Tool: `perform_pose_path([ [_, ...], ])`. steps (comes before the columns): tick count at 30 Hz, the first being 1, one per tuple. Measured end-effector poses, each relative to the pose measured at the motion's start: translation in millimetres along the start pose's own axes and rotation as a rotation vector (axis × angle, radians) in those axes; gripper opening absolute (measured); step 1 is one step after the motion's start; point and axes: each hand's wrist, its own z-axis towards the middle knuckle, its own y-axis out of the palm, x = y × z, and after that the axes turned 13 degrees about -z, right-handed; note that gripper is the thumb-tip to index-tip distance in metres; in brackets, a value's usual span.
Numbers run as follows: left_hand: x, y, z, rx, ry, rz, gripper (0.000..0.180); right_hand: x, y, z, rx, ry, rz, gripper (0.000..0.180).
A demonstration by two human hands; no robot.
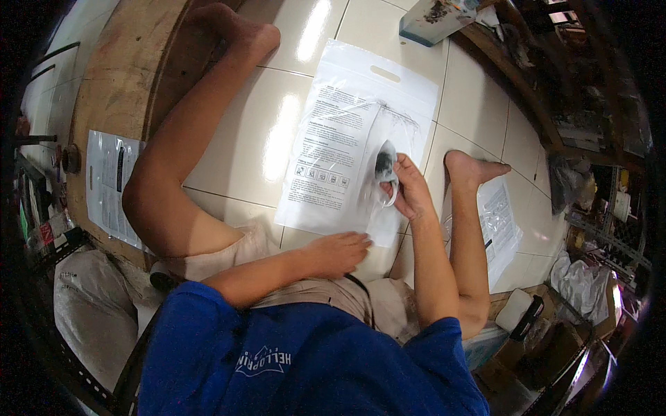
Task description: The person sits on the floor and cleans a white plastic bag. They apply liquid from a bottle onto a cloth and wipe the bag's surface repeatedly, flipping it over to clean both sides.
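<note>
A large white plastic bag with printed black text and a cut-out handle lies flat on the floor between my legs. Black smudges mark its right half. Above that half, my right hand pinches a small white cloth-like piece stained black; a pale loop hangs below the fingers. Whether the piece touches the bag, I cannot tell. My left hand is at the bag's near edge with its fingers stretched out, holding nothing.
Another printed plastic bag lies over the wooden bench at left. A further one is on the tiles beside my right leg. A white container with dark stains stands at the far right, near cluttered shelves.
</note>
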Motion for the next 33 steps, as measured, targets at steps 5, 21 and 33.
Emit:
perform_pose_path([
  [5, 6.2, -2.0, -51.9, 0.09, -0.212, 0.177, 0.056, 17.0, 15.7, -22.8, -0.047, -0.014, 0.062, 0.022],
  [21, -3.7, 8.0, -36.0, 0.02, -0.305, 0.109, 0.065, 87.1, 65.7, -45.5, 0.031, -0.695, -1.505, 0.024],
  [33, -9.0, 11.5, -38.1, 0.048, -0.266, 0.093, 0.076, -27.9, 19.6, 112.2, 0.369, -0.749, -1.487, 0.019],
])
